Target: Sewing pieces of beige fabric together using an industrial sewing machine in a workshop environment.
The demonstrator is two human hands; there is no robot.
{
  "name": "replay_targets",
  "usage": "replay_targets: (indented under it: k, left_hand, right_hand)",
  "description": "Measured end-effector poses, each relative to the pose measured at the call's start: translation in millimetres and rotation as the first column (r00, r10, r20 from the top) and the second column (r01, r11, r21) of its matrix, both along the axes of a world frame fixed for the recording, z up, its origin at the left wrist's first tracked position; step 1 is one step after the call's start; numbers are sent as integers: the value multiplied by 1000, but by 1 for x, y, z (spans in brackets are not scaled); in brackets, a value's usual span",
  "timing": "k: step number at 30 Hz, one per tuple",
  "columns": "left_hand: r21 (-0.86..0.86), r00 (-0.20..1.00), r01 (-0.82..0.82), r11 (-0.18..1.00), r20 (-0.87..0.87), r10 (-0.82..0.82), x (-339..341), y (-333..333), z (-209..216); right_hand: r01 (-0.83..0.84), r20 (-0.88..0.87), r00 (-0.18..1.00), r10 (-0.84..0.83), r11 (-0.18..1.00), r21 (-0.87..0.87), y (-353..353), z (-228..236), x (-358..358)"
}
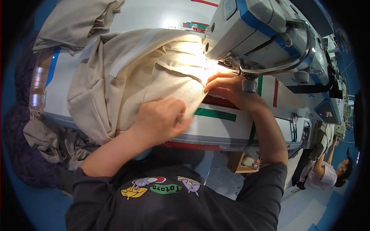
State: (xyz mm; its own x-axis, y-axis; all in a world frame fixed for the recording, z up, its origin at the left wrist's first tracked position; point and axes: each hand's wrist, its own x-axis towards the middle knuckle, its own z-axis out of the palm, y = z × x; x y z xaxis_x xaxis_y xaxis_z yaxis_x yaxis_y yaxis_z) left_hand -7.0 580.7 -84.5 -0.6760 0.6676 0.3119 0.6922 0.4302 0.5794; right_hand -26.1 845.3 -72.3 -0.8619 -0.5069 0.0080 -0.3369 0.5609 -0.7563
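A large piece of beige cloth (127,77) lies in folds across the sewing machine's bed, its right edge running under the brightly lit machine head (266,34). My left hand (163,115) rests at the cloth's near edge with curled fingers; the thumb is blurred and what the fingertips hold is hidden. Close to the needle area, my right hand (227,87) pinches the cloth's edge, its fingers bent together. Glare hides the needle and presser foot. A pale strip (133,54) lies on the cloth's far part.
More beige cloth (77,23) is piled at the far left, and a crumpled bundle (48,138) hangs below the table's left end. Green tape (216,114) and a ruler strip (200,141) mark the near edge. A wooden drawer (243,161) sits below; another person (322,173) works at right.
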Motion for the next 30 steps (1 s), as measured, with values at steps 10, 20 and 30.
replay_targets:
  k: [10,20,30]
  left_hand:
    - [-127,979,-162,979,-149,142,14,9,0]
    - [-157,984,-89,984,-170,62,16,11,0]
    - [-50,924,-112,992,362,123,-10,9,18]
  right_hand:
    - [173,242,953,-182,983,57,4,-9,-7]
    - [218,209,957,-204,975,-46,-3,-5,-3]
    - [66,215,976,-17,973,-221,6,-19,-6]
